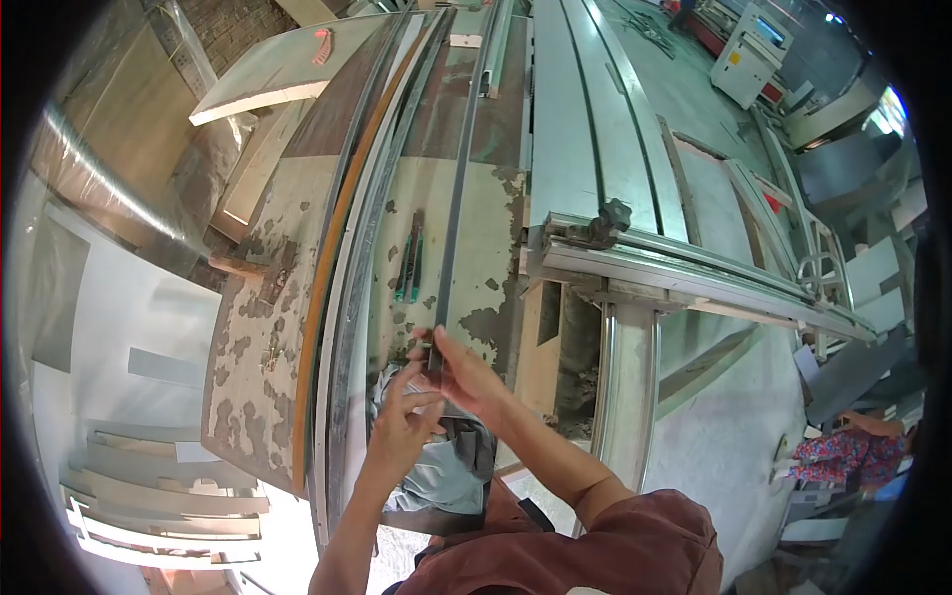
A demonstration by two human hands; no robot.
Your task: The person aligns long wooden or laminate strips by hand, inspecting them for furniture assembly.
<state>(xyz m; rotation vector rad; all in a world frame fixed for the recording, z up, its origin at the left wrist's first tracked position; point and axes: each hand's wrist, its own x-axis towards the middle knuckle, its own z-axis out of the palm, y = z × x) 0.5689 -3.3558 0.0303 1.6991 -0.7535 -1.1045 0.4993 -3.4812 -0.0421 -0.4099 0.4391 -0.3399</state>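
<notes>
A long, narrow dark strip (455,213) runs down the worn board toward me. My right hand (466,375) is closed around its near end, fingers curled at the tip and thumb along the side. Just left of it and lower, my left hand (399,428) has its fingers apart, the fingertips close to the strip's end and to the right hand. Two slim tools with green handles (408,268) lie side by side on the board, beyond the hands. Grey cloth (441,474) is bunched beneath the hands.
Left of the strip, long metal profiles (359,228) and an orange-brown strip (332,258) lie lengthwise. On the right stands a metal sliding table (565,109) with a crossbar (694,273) and black knob (613,220). Another person (853,451) is at the far right.
</notes>
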